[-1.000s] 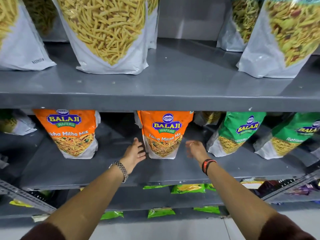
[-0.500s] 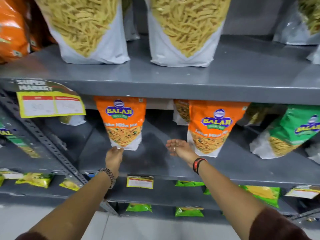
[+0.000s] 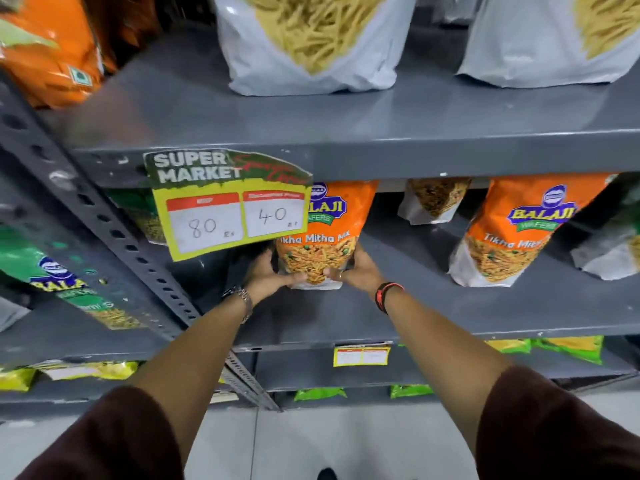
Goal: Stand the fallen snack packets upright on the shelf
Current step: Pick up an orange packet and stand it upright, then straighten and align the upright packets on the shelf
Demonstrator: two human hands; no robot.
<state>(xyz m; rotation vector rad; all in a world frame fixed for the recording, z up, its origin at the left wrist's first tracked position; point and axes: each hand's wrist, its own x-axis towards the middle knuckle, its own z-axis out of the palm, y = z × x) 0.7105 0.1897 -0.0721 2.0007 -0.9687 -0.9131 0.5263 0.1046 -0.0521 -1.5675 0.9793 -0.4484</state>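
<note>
An orange Balaji snack packet (image 3: 323, 237) stands upright on the grey middle shelf (image 3: 433, 306), partly behind a price sign. My left hand (image 3: 268, 277) grips its lower left side and my right hand (image 3: 356, 270) grips its lower right side, thumbs on the front. A second orange packet (image 3: 512, 230) stands upright to the right. Another packet (image 3: 434, 200) stands further back between them.
A yellow "Super Market" price sign (image 3: 228, 202) hangs from the upper shelf edge (image 3: 450, 157). White packets of yellow sticks (image 3: 308, 46) stand on the upper shelf. A perforated grey upright (image 3: 114, 230) runs diagonally at left, with a green packet (image 3: 62, 278) beyond it.
The view has shifted left and closer. Both hands moved from beside the two orange packets and closed around the bottom of the left orange packet.
</note>
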